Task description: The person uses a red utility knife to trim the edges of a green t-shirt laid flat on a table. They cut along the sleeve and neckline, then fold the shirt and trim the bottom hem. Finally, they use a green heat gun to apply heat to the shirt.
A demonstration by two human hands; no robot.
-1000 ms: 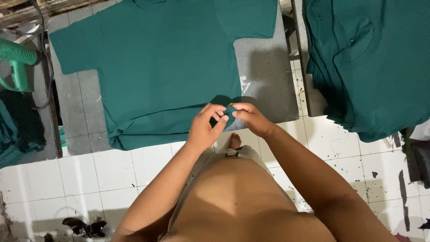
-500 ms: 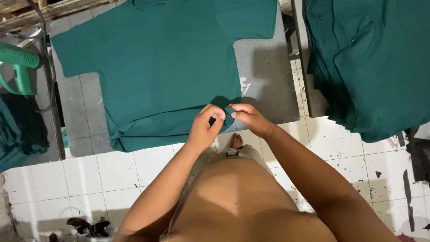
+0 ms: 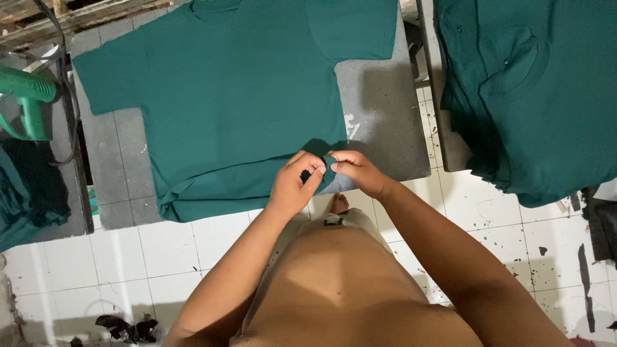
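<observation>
A dark green T-shirt [image 3: 231, 103] lies spread flat on a grey table [image 3: 385, 122], neck away from me. My left hand [image 3: 292, 183] and my right hand [image 3: 357, 170] meet at the shirt's lower right hem corner [image 3: 326, 168]. Both pinch that bit of fabric between fingers and thumbs, lifting it slightly off the table edge.
A stack of similar green garments [image 3: 533, 96] lies on a surface to the right. A green handled tool [image 3: 29, 99] with a cable sits at the left, above more green cloth [image 3: 26, 193]. White tiled floor [image 3: 128, 257] lies below, with dark scraps [image 3: 125, 328].
My hands have stayed at the hem corner, fingers shifting only slightly on the fabric. The view has drifted a little.
</observation>
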